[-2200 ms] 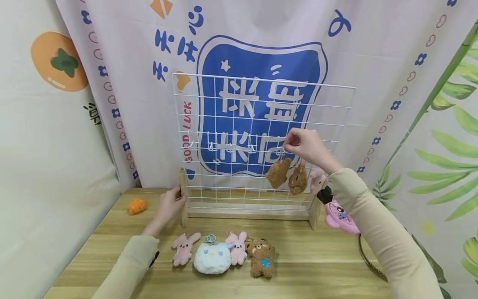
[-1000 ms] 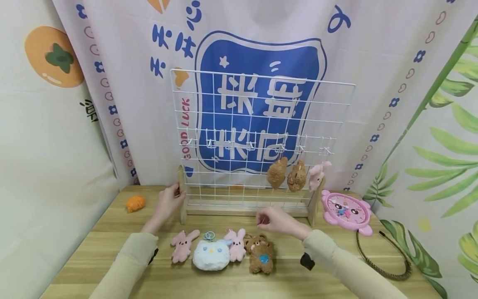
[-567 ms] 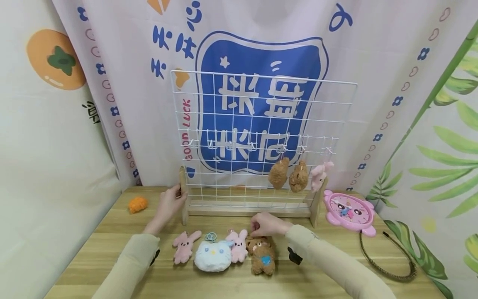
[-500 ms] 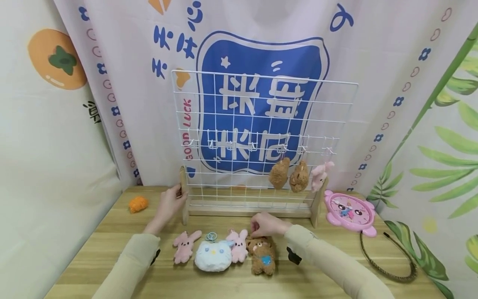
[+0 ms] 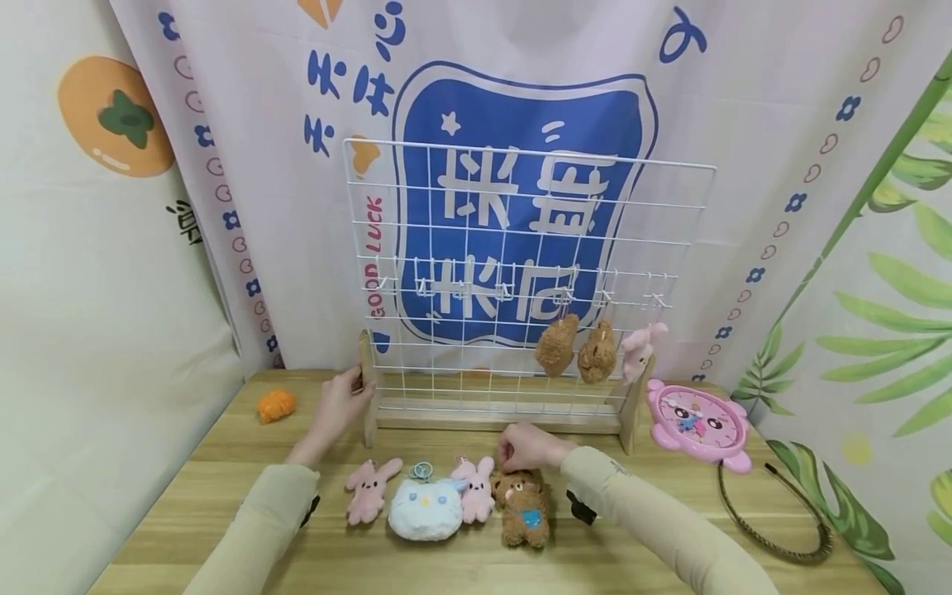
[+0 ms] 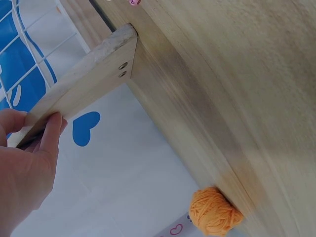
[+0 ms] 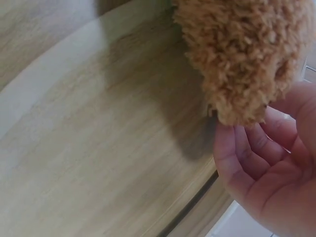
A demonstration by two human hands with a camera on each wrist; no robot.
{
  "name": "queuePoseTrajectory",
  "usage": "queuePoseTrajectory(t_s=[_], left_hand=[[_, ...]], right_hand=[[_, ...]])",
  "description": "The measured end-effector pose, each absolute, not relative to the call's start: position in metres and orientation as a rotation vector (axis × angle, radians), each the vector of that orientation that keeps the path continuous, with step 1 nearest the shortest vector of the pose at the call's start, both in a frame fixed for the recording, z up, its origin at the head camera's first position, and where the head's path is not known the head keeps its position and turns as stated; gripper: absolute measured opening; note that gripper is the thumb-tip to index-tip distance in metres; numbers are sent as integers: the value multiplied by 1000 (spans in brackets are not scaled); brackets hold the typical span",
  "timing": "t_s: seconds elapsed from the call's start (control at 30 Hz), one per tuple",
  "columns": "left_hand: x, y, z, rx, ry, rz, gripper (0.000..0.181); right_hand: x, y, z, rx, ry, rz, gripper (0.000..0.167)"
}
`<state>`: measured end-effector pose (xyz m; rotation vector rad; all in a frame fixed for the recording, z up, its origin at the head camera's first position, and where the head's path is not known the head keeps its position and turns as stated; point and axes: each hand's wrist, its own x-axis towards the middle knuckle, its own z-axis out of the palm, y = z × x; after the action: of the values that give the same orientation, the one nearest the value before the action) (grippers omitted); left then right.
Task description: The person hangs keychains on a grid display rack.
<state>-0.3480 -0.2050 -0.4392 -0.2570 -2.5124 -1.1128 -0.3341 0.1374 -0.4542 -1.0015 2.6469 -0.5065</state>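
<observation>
In the head view, my right hand (image 5: 530, 447) is at the top of a brown teddy bear keychain (image 5: 525, 514) with a blue patch on its belly. The right wrist view shows its thumb and fingertips pinching the top of the fuzzy bear (image 7: 247, 54); any ring there is hidden. My left hand (image 5: 344, 403) grips the wooden side post (image 6: 79, 79) of the white wire grid rack (image 5: 476, 364), thumb on one side and fingers on the other. From hooks on the grid's right half hang two brown plush charms (image 5: 557, 345) and a pink bunny (image 5: 641, 351).
Left of the bear lie a pink bunny (image 5: 478, 489), a white plush face (image 5: 425, 509) with a blue ring, and another pink bunny (image 5: 368, 492). Bare hooks (image 5: 461, 289) line the grid's left half. An orange yarn-like ball (image 5: 276, 406) and a pink clock (image 5: 699, 421) flank the rack.
My right hand has come down from the hook of the left brown charm, which hangs free, to the teddy bear's top. My left hand has stayed on the post.
</observation>
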Motion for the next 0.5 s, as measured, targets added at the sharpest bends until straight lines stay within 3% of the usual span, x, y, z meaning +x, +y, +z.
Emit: queuePoseTrajectory(t_s=[0.27,0.5], left_hand=[[-350,-204,-442,-257,-2500,-1119,21],[-349,-205,-441,-282,-2486,-1121,23]], right_hand=[[-336,141,-452,-1022,2626,-515,21],[-333,149,-428,-1007,2664,-696,9]])
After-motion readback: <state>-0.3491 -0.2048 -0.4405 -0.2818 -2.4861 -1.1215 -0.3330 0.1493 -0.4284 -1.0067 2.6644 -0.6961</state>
